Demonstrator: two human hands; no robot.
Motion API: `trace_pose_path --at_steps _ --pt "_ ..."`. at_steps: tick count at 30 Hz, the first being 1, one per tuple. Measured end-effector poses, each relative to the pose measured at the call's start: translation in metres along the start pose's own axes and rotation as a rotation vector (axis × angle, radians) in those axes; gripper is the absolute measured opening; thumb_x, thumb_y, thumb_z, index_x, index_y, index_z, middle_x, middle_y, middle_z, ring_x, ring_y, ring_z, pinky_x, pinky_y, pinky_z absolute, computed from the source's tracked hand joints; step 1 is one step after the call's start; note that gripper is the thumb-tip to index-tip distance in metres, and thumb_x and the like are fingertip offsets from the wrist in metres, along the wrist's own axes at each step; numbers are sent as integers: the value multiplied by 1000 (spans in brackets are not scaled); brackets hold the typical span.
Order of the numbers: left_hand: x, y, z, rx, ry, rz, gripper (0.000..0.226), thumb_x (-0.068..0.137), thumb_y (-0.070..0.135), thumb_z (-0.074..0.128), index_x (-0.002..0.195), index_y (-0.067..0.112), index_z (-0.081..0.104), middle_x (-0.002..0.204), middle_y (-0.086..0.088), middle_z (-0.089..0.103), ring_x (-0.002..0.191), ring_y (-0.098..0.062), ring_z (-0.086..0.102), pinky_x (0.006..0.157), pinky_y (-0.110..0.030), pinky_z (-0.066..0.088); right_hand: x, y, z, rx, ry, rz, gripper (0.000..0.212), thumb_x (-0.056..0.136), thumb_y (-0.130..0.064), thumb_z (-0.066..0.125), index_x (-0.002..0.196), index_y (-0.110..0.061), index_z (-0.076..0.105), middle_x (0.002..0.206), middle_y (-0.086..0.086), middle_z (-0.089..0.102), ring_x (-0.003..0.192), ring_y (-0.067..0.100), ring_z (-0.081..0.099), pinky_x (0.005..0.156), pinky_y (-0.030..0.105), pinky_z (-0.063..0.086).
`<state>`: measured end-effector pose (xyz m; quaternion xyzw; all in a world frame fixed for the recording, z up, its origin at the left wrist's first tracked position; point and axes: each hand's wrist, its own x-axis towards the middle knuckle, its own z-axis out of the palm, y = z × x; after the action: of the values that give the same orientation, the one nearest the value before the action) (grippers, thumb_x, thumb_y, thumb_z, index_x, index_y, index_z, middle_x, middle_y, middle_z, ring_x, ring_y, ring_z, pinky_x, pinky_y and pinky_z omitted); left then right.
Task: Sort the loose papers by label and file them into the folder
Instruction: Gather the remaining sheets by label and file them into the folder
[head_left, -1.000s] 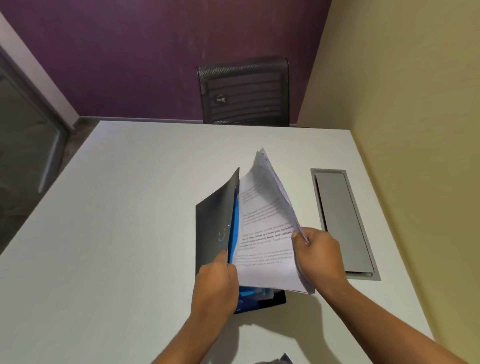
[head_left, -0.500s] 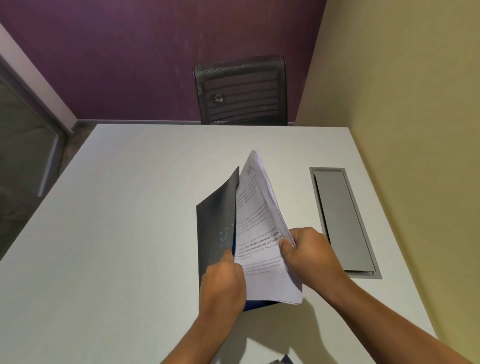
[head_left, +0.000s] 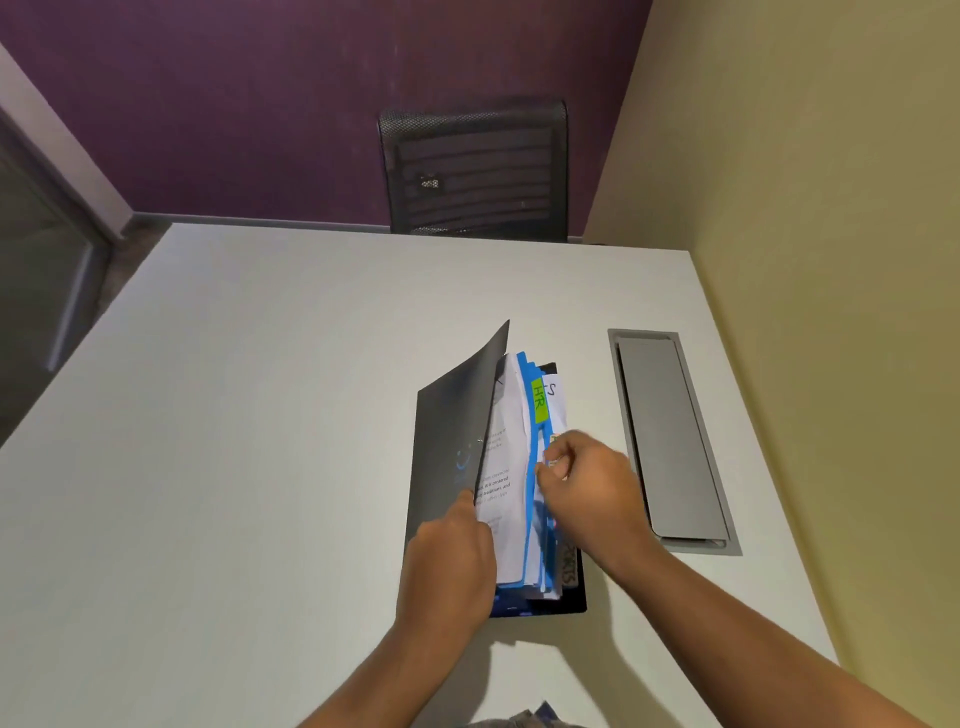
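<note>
**Folder held open, both hands in the stack**

The dark folder (head_left: 447, 431) lies on the white table (head_left: 260, 415), its back cover flat and its front cover lifted to a steep angle. The left hand (head_left: 447, 566) grips that front cover at its lower edge, fingers curled round it.

Inside the folder sits a thick stack. White printed papers (head_left: 501, 467) lean against the raised cover, and just behind them stands a blue divider (head_left: 530, 509) with a green label (head_left: 539, 401) reading "HR" near its top. More white leaves and blue edges lie behind it, one corner marked with an "S", and a grey tab (head_left: 569, 564) shows low on the right edge; its lettering is only partly readable.

The right hand (head_left: 592, 488) is at the right edge of the stack, fingers curled in and pinching leaf edges just behind the blue divider; which leaf it holds cannot be told.

A grey cable hatch (head_left: 670, 441) is set into the table near the folder's right side, and a black mesh chair (head_left: 472, 171) stands at the far edge
</note>
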<state>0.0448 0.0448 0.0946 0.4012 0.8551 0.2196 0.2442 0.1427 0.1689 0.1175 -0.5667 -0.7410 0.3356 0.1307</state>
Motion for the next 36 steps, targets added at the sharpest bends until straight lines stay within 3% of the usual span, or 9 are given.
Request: trace_pose_path --at_steps 4,8,10,14,17,22,27,30,36 --pt "-4 5 -7 -77 -60 -1 34 102 38 35 134 30 43 118 8 62 87 -8 61 68 -15 57 27 21 -12 -154 3 163 57 84 -47 71 125 -13 50 120 6 57 95 21 62 70 28 45" --pt "-7 6 -20 -118 -26 7 31 104 33 34 132 31 44 119 7 62 90 -8 57 71 -16 56 46 31 -16 -272 -58 161 31 94 -37 55 84 -10 65 88 6 73 75 24 66 68 36 56" --pt "-6 2 -25 -97 9 12 30 104 29 31 129 28 48 115 4 65 89 -10 61 71 -21 58 52 28 -22 -197 20 115 28 95 -29 54 78 -12 68 77 7 73 74 28 68 67 37 56" --pt "2 -6 -29 -53 35 30 36 100 19 31 128 25 53 88 3 69 72 -12 63 66 -30 56 56 15 -27 42 80 53 27 95 -25 57 72 -16 68 60 -4 70 61 12 67 60 29 52" --pt "7 -1 -28 -44 10 50 32 101 22 32 126 23 52 90 3 69 73 -11 63 66 -28 57 54 9 -26 257 49 76 21 95 -21 60 77 -15 70 61 -1 73 64 11 72 72 42 61" --pt "15 12 -26 -66 15 82 35 97 23 37 128 25 54 69 7 63 60 -12 58 57 -28 51 55 -9 -24 423 -16 83 18 100 -17 50 86 -18 63 86 4 71 78 15 75 68 38 60" --pt "16 27 -28 -95 9 132 46 99 51 35 142 37 42 110 11 69 97 -11 63 82 -27 50 59 -11 -26 589 -31 131 17 102 -17 47 96 -18 62 97 7 74 79 16 75 62 30 55" --pt "23 24 -19 -136 -61 130 63 93 64 29 146 32 41 144 15 51 131 -8 48 104 -24 39 63 -4 -27 599 -40 148 15 103 -18 47 102 -16 62 97 7 74 76 12 75 63 29 56" --pt "63 -12 9 -27 -90 121 70 91 66 39 149 27 32 157 8 34 142 -13 35 111 -29 34 74 16 -33 521 -24 215 15 103 -20 48 100 -18 63 95 5 73 80 16 75 65 27 58"
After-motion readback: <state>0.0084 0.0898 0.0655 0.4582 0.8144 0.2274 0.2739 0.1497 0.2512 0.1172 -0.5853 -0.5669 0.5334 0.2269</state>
